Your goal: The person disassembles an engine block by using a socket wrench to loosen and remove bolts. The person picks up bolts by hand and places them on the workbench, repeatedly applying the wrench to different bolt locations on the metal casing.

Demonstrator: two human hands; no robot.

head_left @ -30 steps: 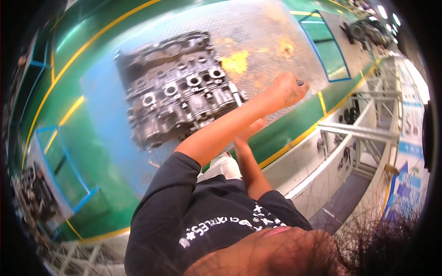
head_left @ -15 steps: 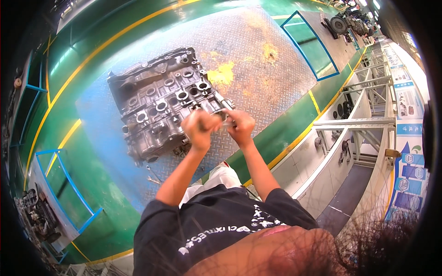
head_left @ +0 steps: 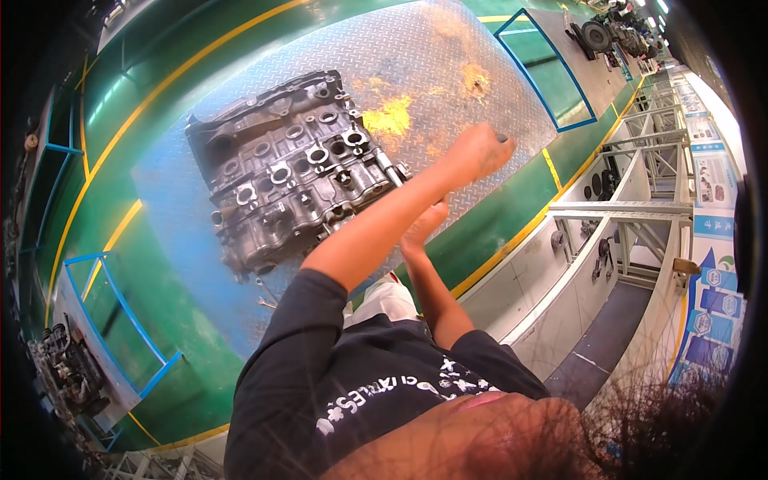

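A grey metal engine cylinder head (head_left: 280, 160) lies on the diamond-plate platform (head_left: 448, 96), its round ports facing up. My left arm reaches across to the right, past the cylinder head's right end. My left hand (head_left: 482, 152) is closed in a fist over the plate, and a small dark round end shows at its fingers; the rest of that thing is hidden. Below the left forearm, my right hand (head_left: 426, 226) is partly covered, its fingers curled; I cannot make out what they hold. A shiny metal rod (head_left: 390, 170) lies along the cylinder head's right end, beside the left forearm.
A small metal tool (head_left: 266, 296) lies near the platform's front edge. Blue-edged frames (head_left: 152, 320) stand at left and far right. Along the right run grey metal racks (head_left: 616, 212). Engine parts (head_left: 68, 368) sit at the far left.
My left hand has swung from the cylinder head's front right out to the far right, its forearm now crossing over my right hand. The right hand has moved slightly right and nearer.
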